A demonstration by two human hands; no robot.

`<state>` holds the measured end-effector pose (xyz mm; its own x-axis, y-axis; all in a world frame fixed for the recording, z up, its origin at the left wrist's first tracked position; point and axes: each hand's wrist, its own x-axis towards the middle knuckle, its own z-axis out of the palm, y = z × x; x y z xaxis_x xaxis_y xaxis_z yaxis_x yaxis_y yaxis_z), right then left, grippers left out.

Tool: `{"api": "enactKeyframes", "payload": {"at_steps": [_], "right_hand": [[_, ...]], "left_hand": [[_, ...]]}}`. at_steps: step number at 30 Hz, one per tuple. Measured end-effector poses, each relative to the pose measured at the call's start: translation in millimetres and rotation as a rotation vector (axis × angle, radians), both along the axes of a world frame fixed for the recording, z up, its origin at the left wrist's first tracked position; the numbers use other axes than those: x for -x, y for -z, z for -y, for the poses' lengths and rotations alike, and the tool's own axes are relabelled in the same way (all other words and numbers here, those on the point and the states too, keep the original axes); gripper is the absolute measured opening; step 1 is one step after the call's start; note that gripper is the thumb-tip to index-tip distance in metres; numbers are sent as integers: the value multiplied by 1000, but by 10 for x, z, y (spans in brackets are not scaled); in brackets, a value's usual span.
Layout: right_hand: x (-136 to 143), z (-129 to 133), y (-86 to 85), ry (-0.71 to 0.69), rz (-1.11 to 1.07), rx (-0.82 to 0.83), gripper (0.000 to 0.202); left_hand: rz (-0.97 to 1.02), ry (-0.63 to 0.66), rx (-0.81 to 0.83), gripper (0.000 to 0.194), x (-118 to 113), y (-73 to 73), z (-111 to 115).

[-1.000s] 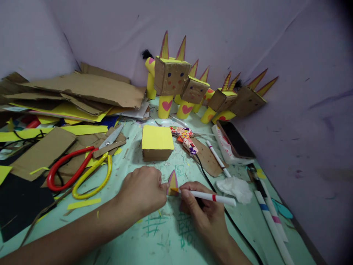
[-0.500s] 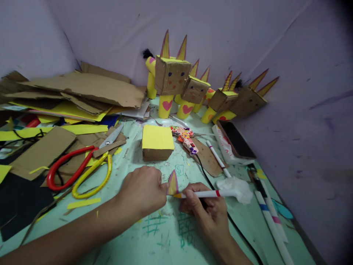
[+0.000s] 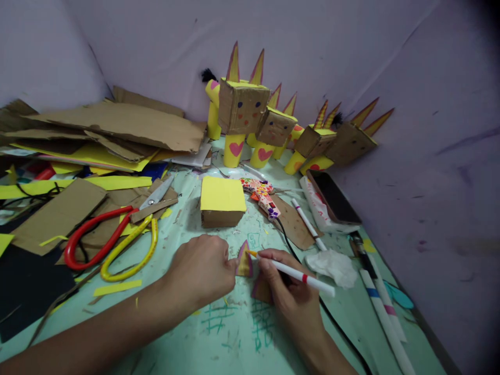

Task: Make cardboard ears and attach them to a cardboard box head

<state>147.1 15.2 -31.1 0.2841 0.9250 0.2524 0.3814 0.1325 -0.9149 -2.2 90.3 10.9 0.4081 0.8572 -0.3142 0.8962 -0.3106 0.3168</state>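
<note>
1. Right hand (image 3: pixel 292 297), clamped on the marker (image 3: pixel 312 282), has moved its tip higher up the cardboard triangle (image 3: pixel 244 265).
2. Left hand (image 3: pixel 203 263), fingers curled together, presses the cardboard triangle's left edge.
3. That cardboard triangle lies between both hands (colouring seems in hand); the next stroke calls for steady pinning.

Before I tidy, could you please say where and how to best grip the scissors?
Probably by the red handle and yellow handle, from the near side: both open loops lie nearer, while the blades point away and a cardboard strip crosses near the pivot.
</note>
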Motion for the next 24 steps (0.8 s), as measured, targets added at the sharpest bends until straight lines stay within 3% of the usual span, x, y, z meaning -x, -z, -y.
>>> {"api": "enactKeyframes", "payload": {"at_steps": [3,8,15,24], "right_hand": [[-23,-22,-22,-26,38,5,11],[-62,-48,-42,77,6,19,9],[-64,-68,4,111,-64,60,13],[-58,-73,-8,54,-52,112,14]], "left_hand": [[8,3,4,30,2,1,5],[7,2,-3,33,-1,4,3],[-2,12,-5,30,0,12,-4],[5,12,-9,29,5,19,-9]]}}
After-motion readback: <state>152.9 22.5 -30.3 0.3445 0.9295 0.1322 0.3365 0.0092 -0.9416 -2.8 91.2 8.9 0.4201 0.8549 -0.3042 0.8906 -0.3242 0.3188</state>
